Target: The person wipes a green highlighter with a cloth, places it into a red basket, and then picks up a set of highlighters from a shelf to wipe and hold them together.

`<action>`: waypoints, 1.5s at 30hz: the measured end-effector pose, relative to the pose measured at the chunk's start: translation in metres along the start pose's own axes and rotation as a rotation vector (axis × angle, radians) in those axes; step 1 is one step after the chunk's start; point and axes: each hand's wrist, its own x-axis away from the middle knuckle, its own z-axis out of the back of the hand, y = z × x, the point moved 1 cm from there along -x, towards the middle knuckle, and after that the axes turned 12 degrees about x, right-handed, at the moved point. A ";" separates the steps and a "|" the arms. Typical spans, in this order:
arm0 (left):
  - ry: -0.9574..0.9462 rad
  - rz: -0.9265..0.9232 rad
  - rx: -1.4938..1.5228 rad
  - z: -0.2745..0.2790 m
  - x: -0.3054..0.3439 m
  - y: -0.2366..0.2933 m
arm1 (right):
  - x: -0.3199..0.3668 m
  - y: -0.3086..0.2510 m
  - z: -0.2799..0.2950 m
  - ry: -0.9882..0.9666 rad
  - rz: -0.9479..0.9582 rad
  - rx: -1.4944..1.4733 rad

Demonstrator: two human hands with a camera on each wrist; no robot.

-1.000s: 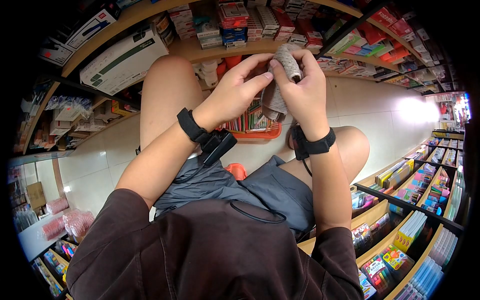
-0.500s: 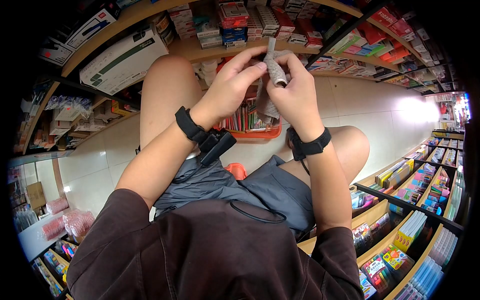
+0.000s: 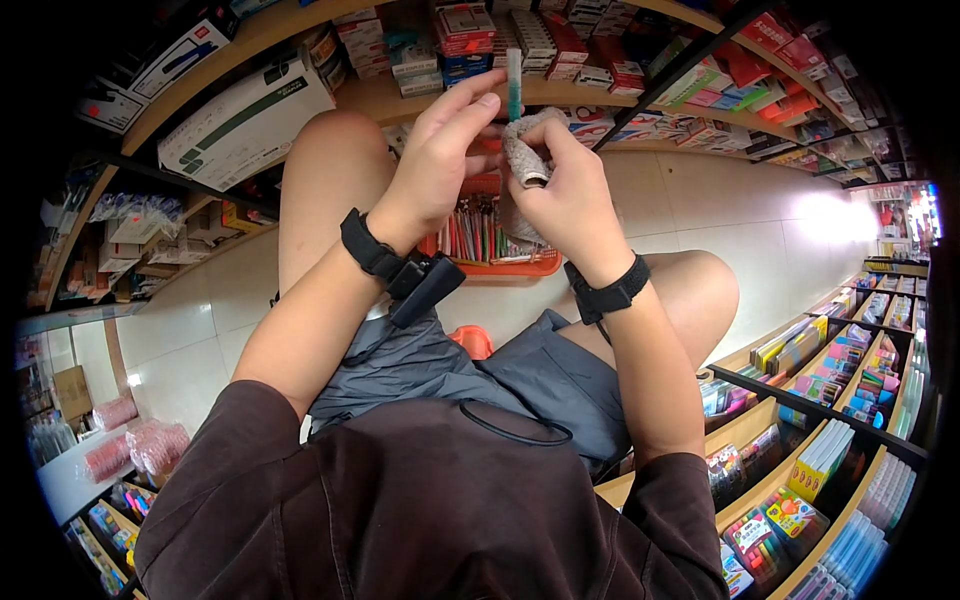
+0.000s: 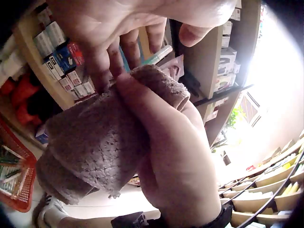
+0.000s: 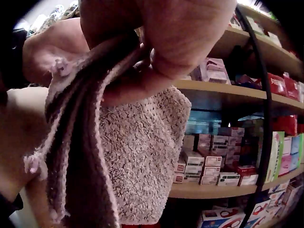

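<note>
Pinches grey cloth point(image 4: 95, 137) in R hand point(image 3: 572, 195), w/ fingers curled round bunched top & thumb pressed on it, prob. to steady slim clear-green stick point(image 3: 514, 85) poking upright from fold. Holds L hand point(image 3: 432, 155) just beside stick w/ fingers parted, seemingly gripping nothing; can't tell re: contact w/ cloth. Has orange basket point(image 3: 543, 265) of pencil-like items point(image 3: 470, 235) below cloth, betw. knees point(image 3: 345, 130), prob. for easy reach.
</note>
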 end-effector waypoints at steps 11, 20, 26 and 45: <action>-0.032 0.025 0.022 -0.002 0.001 -0.007 | -0.001 -0.007 0.007 0.043 -0.060 -0.065; -0.086 0.139 -0.083 -0.009 0.007 -0.003 | -0.004 -0.006 0.013 0.099 -0.073 -0.045; -0.087 0.111 -0.112 -0.015 0.011 -0.004 | -0.006 0.000 0.016 0.135 -0.100 -0.060; -0.155 0.081 -0.186 -0.012 0.009 -0.011 | -0.007 0.000 0.020 0.138 -0.095 -0.073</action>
